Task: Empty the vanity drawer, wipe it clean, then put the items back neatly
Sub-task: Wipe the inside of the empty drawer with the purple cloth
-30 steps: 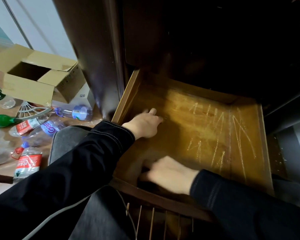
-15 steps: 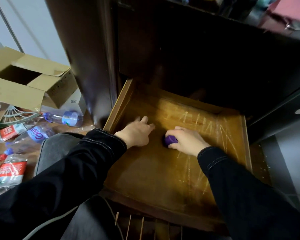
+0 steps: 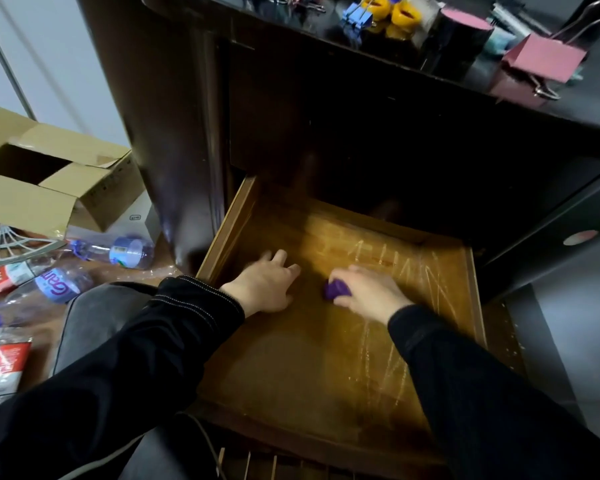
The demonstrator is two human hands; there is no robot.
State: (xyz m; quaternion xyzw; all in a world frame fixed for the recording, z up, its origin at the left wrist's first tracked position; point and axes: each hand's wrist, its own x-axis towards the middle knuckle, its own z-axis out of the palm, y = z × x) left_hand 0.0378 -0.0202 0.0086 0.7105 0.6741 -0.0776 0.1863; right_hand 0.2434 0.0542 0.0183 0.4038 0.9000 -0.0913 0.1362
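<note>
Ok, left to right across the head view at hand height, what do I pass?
Floor bottles → drawer's left wall → left hand → purple object → right hand gripping it → pale scratch marks → drawer's right wall.

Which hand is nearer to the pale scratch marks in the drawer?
Right. The right hand, holding a purple cloth, borders the scratch marks; the left hand rests further left.

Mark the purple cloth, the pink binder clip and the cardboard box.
purple cloth (image 3: 336, 289): head view, the part showing beside the fingers.
pink binder clip (image 3: 544, 59): head view, its pink body.
cardboard box (image 3: 25, 200): head view, its front flap.
</note>
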